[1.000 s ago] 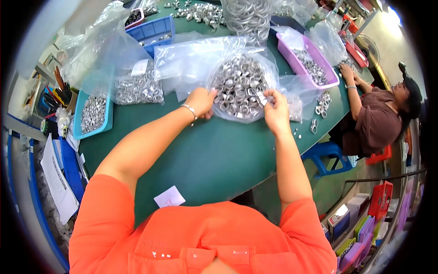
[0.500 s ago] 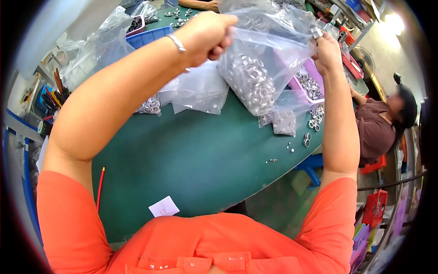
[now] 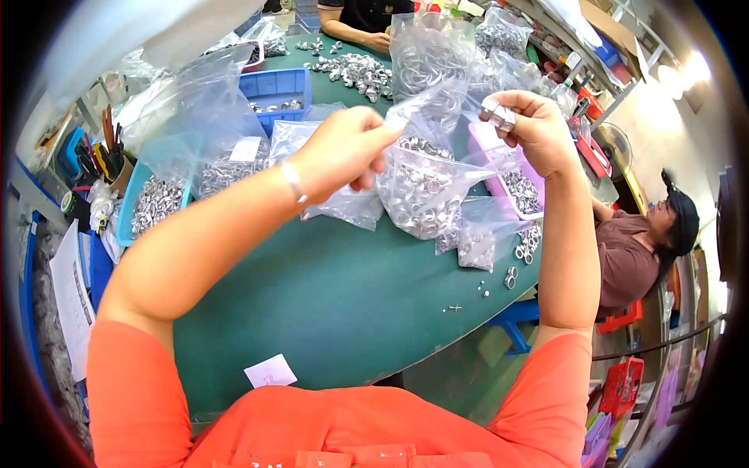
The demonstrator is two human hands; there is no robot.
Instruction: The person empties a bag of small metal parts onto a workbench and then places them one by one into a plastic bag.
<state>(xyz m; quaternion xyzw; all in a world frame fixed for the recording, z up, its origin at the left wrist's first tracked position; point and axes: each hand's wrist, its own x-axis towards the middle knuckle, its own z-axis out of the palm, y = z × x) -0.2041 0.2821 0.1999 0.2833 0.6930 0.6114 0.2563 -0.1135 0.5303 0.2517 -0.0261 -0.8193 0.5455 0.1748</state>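
A clear plastic bag (image 3: 421,195) full of silvery metal rings rests on the green table (image 3: 312,288), its mouth partly raised. My left hand (image 3: 351,152) is closed at the bag's upper left edge, fingertips pinched on the plastic. Above the bag's right side, my right hand (image 3: 538,129) grips a few shiny metal rings (image 3: 497,115) between thumb and fingers. The bag's right corner hangs below that hand, apart from it. Beside the bag lies a smaller bag of small parts (image 3: 476,246), with loose rings (image 3: 511,278) nearby.
A lilac tray of metal parts (image 3: 521,191) stands right of the bag. Blue (image 3: 281,82) and turquoise bins (image 3: 129,207) sit at left, near a loose metal pile (image 3: 355,74). Large ring-filled bags (image 3: 429,58) stand behind. One person (image 3: 363,27) sits across, another (image 3: 636,242) at right.
My right hand has let go of the bag's right corner, which has dropped, and still holds the rings. The bag's mouth has sagged. The view has shifted, showing more of the table's far side.
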